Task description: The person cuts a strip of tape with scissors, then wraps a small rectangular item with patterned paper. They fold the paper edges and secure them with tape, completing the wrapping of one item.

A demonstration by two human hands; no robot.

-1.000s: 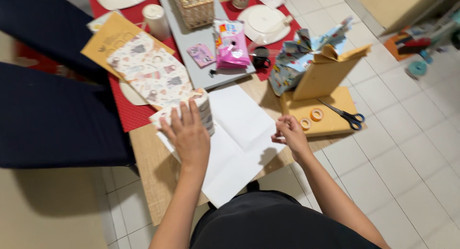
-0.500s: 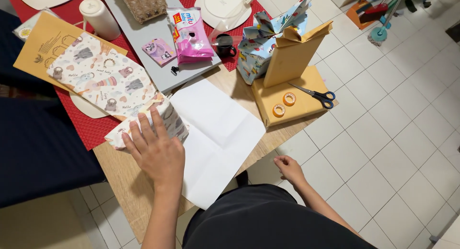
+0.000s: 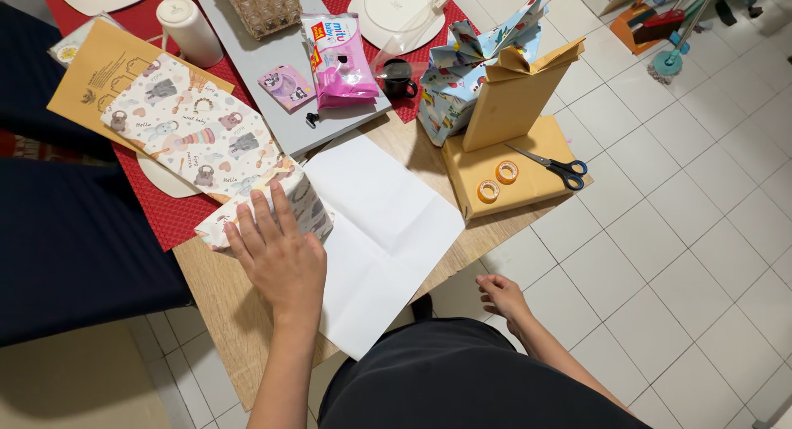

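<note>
While R hand idles, L hand flat on parcel.

small box half-wrapped in animal-print paper lying on white sheet's edge

1. Two bare forearms, no sleeves showing below the elbow.
2. Left hand and right hand without rings, watch or gloves.
3. Plain black garment covers the body.
</note>
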